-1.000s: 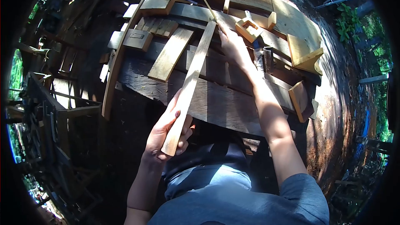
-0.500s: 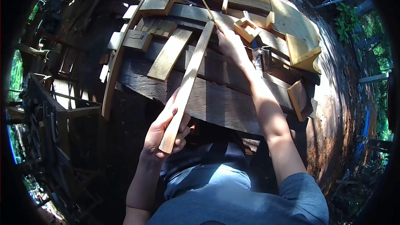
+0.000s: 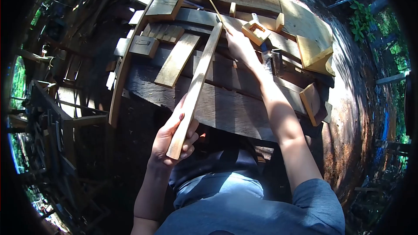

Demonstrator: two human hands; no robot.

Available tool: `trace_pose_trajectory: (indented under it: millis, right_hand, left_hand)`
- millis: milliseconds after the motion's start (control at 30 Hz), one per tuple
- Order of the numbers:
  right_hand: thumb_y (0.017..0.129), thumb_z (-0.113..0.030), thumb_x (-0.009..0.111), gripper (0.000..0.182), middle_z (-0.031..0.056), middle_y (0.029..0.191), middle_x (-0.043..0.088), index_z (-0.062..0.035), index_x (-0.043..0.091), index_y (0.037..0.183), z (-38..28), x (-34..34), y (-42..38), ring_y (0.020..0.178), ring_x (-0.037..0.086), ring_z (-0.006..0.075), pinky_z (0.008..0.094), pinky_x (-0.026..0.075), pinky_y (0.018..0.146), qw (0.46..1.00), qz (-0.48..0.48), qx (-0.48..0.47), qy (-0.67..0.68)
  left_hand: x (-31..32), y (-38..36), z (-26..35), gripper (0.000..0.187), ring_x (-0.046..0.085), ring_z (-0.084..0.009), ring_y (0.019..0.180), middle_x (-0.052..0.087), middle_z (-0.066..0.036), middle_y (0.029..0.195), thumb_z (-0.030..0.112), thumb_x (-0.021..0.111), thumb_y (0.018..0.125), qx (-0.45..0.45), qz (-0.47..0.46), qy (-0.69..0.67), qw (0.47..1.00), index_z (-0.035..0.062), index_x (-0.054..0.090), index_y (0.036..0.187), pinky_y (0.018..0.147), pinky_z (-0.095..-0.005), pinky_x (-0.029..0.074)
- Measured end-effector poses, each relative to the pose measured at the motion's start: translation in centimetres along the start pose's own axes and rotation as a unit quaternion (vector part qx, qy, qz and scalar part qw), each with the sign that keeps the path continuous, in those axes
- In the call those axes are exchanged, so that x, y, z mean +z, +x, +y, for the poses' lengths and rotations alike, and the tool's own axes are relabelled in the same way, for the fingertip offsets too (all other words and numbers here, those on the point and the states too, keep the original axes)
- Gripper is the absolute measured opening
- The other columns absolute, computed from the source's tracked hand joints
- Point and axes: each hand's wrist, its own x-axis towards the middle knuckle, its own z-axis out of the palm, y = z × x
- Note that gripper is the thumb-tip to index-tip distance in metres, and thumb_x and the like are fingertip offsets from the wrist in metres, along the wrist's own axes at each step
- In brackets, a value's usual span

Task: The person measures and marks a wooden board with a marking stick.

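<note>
A long, narrow wooden strip [image 3: 198, 82] slants up and away over the workbench [image 3: 235, 106]. My left hand [image 3: 174, 135] is wrapped round its near end from below, the thumb along its left side. At the strip's far end is my right hand [image 3: 237, 43], its fingers pressed together. From those fingers a thin wooden stick [image 3: 214, 8] points up and left; its lower end is hidden by the hand. Whether the right fingers also grip the strip cannot be made out. Just right of this hand sits a small hollowed wooden block [image 3: 256, 32].
A short board [image 3: 177, 60] lies left of the strip. Wooden blocks [image 3: 164, 4] and a long curved slat [image 3: 124, 72] line the bench's left side. An angled wooden piece [image 3: 314, 54] and an upright offcut [image 3: 310, 102] are at the right. A wooden frame [image 3: 82, 119] stands at far left.
Almost nothing differs. The view has shifted very slightly; both hands keep the same hold and the strip keeps its slant.
</note>
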Motion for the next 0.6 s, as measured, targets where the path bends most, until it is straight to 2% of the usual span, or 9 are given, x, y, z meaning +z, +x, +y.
trace_pose_trajectory:
  millis: [67, 133, 267, 333, 400, 467, 500, 567, 600]
  right_hand:
    - [0.101, -0.018, 0.043, 0.044, 0.0255, 0.117, 0.064, -0.0159, 0.043, 0.145, -4.2, -2.4, -5.1, 0.108, 0.064, 0.0397, 0.0425, 0.051, 0.091, 0.996, 0.003, 0.027, 0.08]
    - [0.101, -0.021, 0.045, 0.045, 0.0256, 0.112, 0.065, -0.0256, 0.043, 0.145, -7.5, -3.4, -9.7, 0.099, 0.064, 0.0456, 0.0492, 0.051, 0.089, 0.99, -0.005, 0.05, 0.129]
    - [0.1, -0.023, 0.046, 0.045, 0.0297, 0.105, 0.065, -0.0267, 0.044, 0.145, -7.1, -3.5, -9.0, 0.095, 0.064, 0.0467, 0.0515, 0.051, 0.086, 0.985, -0.022, 0.064, 0.161]
    - [0.1, -0.023, 0.046, 0.042, 0.0296, 0.093, 0.066, -0.0215, 0.048, 0.141, -4.9, -1.9, -5.1, 0.09, 0.065, 0.0469, 0.0535, 0.052, 0.08, 0.993, 0.014, 0.092, 0.072]
    - [0.099, -0.024, 0.047, 0.04, 0.0289, 0.087, 0.067, -0.0199, 0.051, 0.139, -2.6, 0.4, -1.5, 0.084, 0.066, 0.0463, 0.0536, 0.052, 0.076, 0.989, 0.124, -0.044, 0.071]
    - [0.099, -0.022, 0.046, 0.041, 0.0271, 0.079, 0.066, -0.017, 0.05, 0.14, -2.5, 0.6, -2.4, 0.076, 0.066, 0.0462, 0.052, 0.053, 0.071, 0.991, 0.106, -0.041, 0.077]
    - [0.1, -0.02, 0.045, 0.042, 0.025, 0.074, 0.066, -0.0132, 0.049, 0.141, -5.8, -2.3, -4.8, 0.07, 0.065, 0.0449, 0.0512, 0.053, 0.065, 0.993, 0.008, 0.035, 0.108]
    - [0.098, -0.019, 0.046, 0.049, 0.0232, 0.07, 0.064, -0.0232, 0.042, 0.147, -10.1, -5.0, -9.7, 0.061, 0.065, 0.0382, 0.0494, 0.053, 0.062, 0.99, -0.073, 0.051, 0.111]
    - [0.094, -0.011, 0.052, 0.055, 0.0233, 0.086, 0.065, -0.0277, 0.044, 0.146, -10.3, -4.3, -12.6, 0.073, 0.067, 0.0368, 0.0444, 0.05, 0.067, 0.992, -0.083, 0.034, 0.092]
  left_hand:
    - [0.1, 0.0, 0.0, 0.041, 0.051, -0.0159, 0.048, 0.045, -0.011, 0.077, 0.027, 0.038, 0.105, 0.007, -0.005, -0.01, 1.0, 0.0123, 0.031, 0.143, 0.034, -0.0257, 0.049]
    - [-0.3, 0.0, -0.1, 0.04, 0.051, -0.0159, 0.048, 0.045, -0.011, 0.077, 0.027, 0.038, 0.105, 0.0, -0.018, -0.012, 1.0, 0.0099, 0.032, 0.141, 0.034, -0.0257, 0.049]
    - [-0.3, 0.0, 0.3, 0.037, 0.05, -0.015, 0.048, 0.044, -0.01, 0.077, 0.03, 0.038, 0.105, -0.008, -0.004, -0.04, 0.999, 0.0034, 0.04, 0.131, 0.032, -0.0259, 0.048]
    - [0.1, 0.0, 0.2, 0.037, 0.049, -0.0146, 0.047, 0.043, -0.01, 0.076, 0.033, 0.037, 0.105, -0.016, 0.002, -0.029, 0.999, 0.0019, 0.042, 0.126, 0.031, -0.0248, 0.046]
    - [0.4, 0.1, -0.4, 0.038, 0.047, -0.0146, 0.046, 0.043, -0.01, 0.076, 0.033, 0.037, 0.106, 0.001, 0.019, -0.003, 1.0, 0.0008, 0.042, 0.125, 0.031, -0.0241, 0.046]
    - [0.3, -0.1, 0.1, 0.037, 0.047, -0.0147, 0.047, 0.044, -0.01, 0.077, 0.032, 0.037, 0.106, 0.002, 0.006, -0.026, 1.0, 0.0024, 0.042, 0.126, 0.03, -0.0242, 0.045]
    - [0.2, -0.2, 0.1, 0.036, 0.047, -0.0149, 0.047, 0.044, -0.01, 0.077, 0.032, 0.037, 0.106, -0.003, 0.009, -0.024, 1.0, 0.004, 0.041, 0.128, 0.03, -0.024, 0.045]
    - [0.0, 0.0, 0.0, 0.036, 0.048, -0.015, 0.048, 0.044, -0.01, 0.077, 0.031, 0.037, 0.106, -0.008, 0.013, -0.031, 0.999, 0.0056, 0.041, 0.13, 0.03, -0.0239, 0.045]
    - [0.0, 0.0, 0.1, 0.036, 0.048, -0.0154, 0.048, 0.044, -0.01, 0.077, 0.031, 0.037, 0.106, -0.006, 0.008, -0.014, 1.0, 0.007, 0.039, 0.132, 0.03, -0.0242, 0.045]
